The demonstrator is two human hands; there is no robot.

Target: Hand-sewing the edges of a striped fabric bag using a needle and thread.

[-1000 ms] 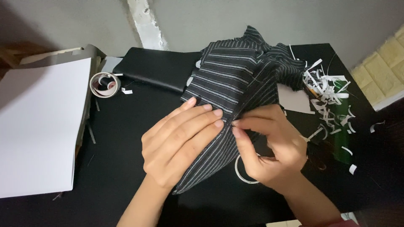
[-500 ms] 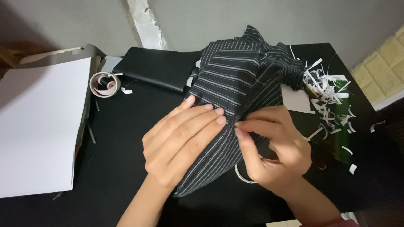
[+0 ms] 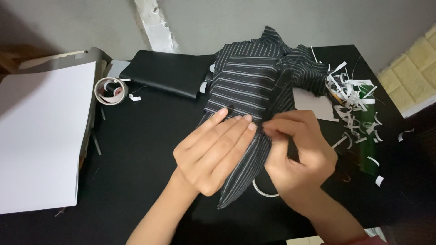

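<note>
A dark striped cloth [image 3: 249, 81] lies bunched on the black table [image 3: 136, 145]. My left hand [image 3: 212, 149] rests flat on its lower strip, fingers together, pressing it down. Beside it, my right hand [image 3: 297, 152] pinches the cloth's edge between thumb and fingers, right next to my left fingertips. A pale ring [image 3: 265, 190] shows partly under my right hand; what the fingers hold besides cloth is hidden.
A large white sheet [image 3: 38, 136] lies at the left. A roll of tape [image 3: 109, 90] and a black pouch [image 3: 165, 77] sit behind. White paper shreds [image 3: 352, 104] and a grey card [image 3: 315, 104] litter the right side, near a green object [image 3: 369, 136].
Both hands have stayed on the cloth almost in place. My right fingers have shifted slightly along the cloth's edge.
</note>
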